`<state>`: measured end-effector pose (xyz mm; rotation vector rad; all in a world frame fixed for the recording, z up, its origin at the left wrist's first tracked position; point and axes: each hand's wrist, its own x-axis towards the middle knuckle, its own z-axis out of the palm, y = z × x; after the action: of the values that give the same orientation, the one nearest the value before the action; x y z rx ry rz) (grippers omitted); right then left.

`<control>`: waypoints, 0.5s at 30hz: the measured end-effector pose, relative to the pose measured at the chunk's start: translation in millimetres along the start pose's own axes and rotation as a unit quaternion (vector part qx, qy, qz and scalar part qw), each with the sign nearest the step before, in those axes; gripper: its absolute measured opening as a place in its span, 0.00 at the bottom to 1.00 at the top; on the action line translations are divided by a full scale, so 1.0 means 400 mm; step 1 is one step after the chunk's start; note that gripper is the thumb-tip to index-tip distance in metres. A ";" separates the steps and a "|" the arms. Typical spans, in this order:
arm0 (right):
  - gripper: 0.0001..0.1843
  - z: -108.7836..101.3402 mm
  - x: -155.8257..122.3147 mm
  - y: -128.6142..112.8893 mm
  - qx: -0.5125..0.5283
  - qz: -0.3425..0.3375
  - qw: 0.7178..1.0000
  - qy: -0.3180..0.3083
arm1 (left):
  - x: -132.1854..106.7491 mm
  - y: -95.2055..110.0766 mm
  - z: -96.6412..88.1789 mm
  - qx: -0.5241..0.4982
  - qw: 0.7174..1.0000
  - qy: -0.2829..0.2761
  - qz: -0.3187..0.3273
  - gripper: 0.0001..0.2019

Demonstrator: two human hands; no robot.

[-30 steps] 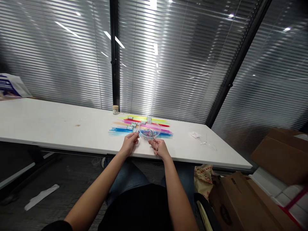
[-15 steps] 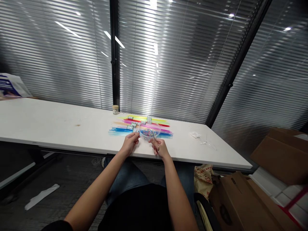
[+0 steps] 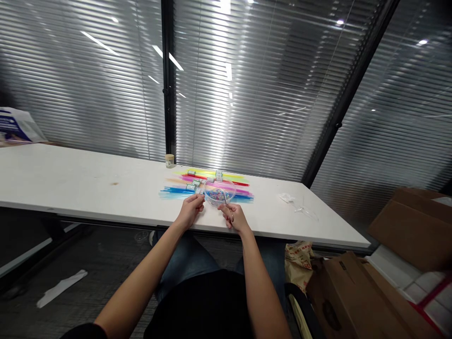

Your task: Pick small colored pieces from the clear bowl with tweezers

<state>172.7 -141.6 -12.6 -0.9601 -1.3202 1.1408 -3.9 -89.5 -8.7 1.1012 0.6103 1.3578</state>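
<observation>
A clear round bowl point(image 3: 219, 192) with small coloured bits inside stands on a row of long coloured strips point(image 3: 176, 190) laid across the white table point(image 3: 88, 183). My right hand point(image 3: 236, 217) is closed on a thin metal tool point(image 3: 227, 207), probably tweezers or small scissors, whose tip reaches into the bowl. My left hand point(image 3: 190, 209) rests just left of the bowl with its fingers pinched together on something too small to name. Several small jars point(image 3: 192, 184) lie among the strips.
A small capped jar point(image 3: 170, 160) stands by the blinds behind the strips. Clear plastic scraps point(image 3: 300, 206) lie to the right on the table. Cardboard boxes point(image 3: 356, 292) fill the floor at right. A white box point(image 3: 16, 125) is at far left.
My right hand has shifted slightly with the tool at the bowl's near rim. My left hand has hardly moved.
</observation>
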 end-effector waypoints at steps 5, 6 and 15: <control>0.22 -0.001 0.000 0.001 -0.019 0.000 1.000 -0.008 | 0.000 -0.003 -0.004 -0.003 1.000 -0.007 0.001 0.17; 0.22 -0.001 0.001 0.003 -0.025 -0.002 1.000 -0.005 | 0.000 -0.004 -0.004 -0.004 1.000 -0.008 0.001 0.17; 0.21 -0.002 0.008 0.023 -0.063 -0.013 0.998 0.022 | 0.004 -0.006 -0.001 -0.021 1.000 0.006 0.004 0.17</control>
<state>172.6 -136.5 -20.7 -1.0513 -1.3769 1.0209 -3.1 -87.5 -10.5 1.0646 0.5838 1.3788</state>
